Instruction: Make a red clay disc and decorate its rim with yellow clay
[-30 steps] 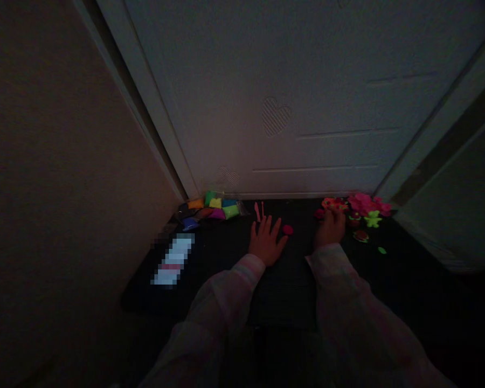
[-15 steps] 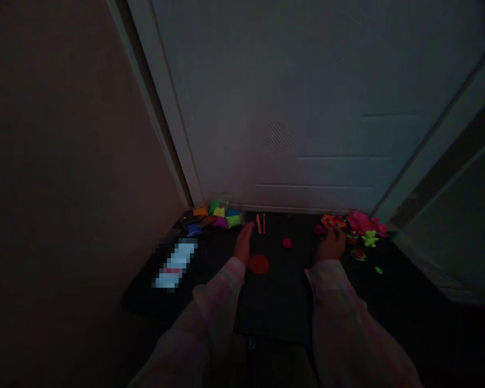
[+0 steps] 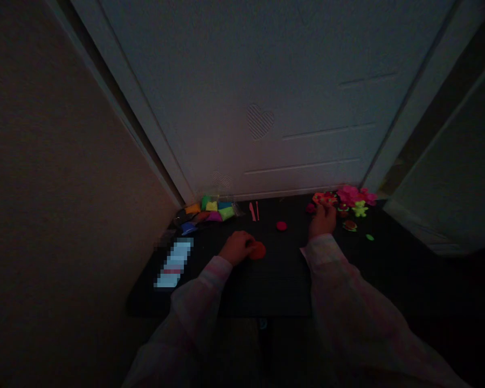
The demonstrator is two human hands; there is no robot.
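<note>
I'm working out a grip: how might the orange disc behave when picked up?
The orange disc may bend or sag, as it looks thin and broad. It is probably light, being so thin. It seems unlikely to roll, since it looks flat on the table, with the left hand at its edge.

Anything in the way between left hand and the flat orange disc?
Nothing visible: the left hand is right at the orange disc, on its left edge. The pink lump lies farther right, clear of both.
</note>
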